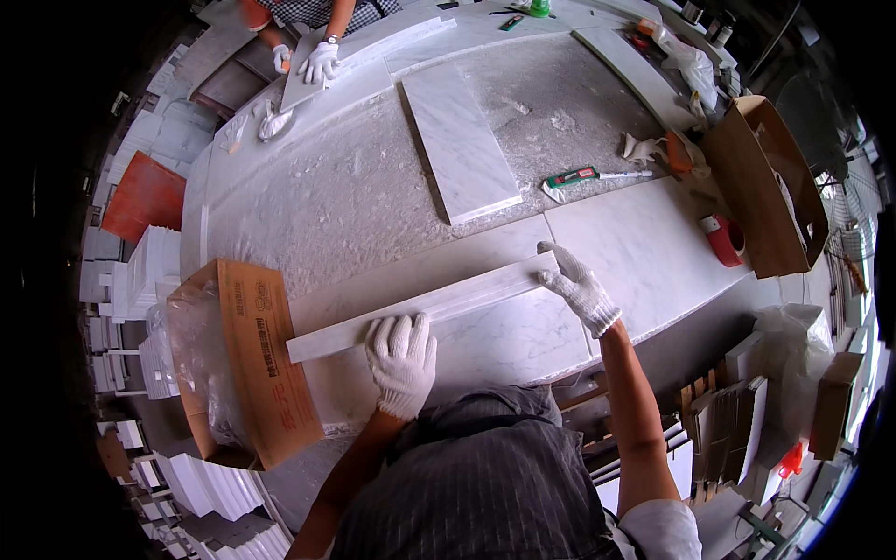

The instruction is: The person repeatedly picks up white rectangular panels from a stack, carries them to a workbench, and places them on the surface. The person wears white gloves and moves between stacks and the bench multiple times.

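Observation:
A long, narrow white marble strip is tilted up on its edge above the white marble slabs of the near worktop. My left hand, in a white knitted glove, has its fingers closed against the strip's near side, left of its middle. At the right end, my gloved right hand grips the strip between thumb and fingers. The strip's left end comes close to an open cardboard box with clear plastic inside. Farther off, a flat marble piece lies on the dusty surface.
A green utility knife and a marker lie beyond my right hand. At right stand a red tape roll and a tall cardboard box. Across the table, another person's gloved hand rests on a marble piece.

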`<move>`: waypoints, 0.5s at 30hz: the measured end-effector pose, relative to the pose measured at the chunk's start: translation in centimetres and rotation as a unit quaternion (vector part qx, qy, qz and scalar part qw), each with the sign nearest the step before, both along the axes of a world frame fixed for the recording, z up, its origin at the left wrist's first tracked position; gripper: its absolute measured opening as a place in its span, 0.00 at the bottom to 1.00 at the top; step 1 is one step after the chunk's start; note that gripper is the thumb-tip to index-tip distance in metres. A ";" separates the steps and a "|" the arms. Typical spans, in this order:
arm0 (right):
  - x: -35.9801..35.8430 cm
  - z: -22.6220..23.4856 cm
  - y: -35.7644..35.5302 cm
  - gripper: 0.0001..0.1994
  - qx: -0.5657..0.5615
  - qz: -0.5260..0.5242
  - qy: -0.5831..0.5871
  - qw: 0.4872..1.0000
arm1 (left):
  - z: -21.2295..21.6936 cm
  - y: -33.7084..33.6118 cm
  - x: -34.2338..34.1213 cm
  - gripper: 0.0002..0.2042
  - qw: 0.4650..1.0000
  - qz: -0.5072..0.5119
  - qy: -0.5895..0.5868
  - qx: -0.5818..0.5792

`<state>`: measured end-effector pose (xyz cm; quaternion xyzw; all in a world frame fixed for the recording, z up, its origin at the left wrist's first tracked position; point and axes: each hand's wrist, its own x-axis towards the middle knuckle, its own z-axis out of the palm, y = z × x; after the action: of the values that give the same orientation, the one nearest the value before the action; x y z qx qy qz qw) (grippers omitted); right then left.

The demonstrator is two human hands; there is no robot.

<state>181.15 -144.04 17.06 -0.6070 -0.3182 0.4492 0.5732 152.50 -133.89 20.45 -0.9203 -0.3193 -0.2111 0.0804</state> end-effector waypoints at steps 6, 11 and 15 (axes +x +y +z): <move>0.6 -0.4 -0.1 0.29 -0.032 0.005 0.034 0.999 | 0.0 0.0 0.1 0.17 1.000 -0.002 0.013 0.007; 1.4 -1.6 -0.7 0.30 0.004 -0.015 0.162 0.987 | 0.3 -0.2 0.3 0.17 1.000 0.001 0.021 0.008; 1.5 -0.6 -0.2 0.31 -0.011 0.022 0.008 1.000 | 0.2 -0.4 0.4 0.18 1.000 0.003 0.022 0.018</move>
<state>182.61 -144.19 16.50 -0.6027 -0.3216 0.4702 0.5588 152.89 -134.25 20.64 -0.9223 -0.3159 -0.1963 0.1047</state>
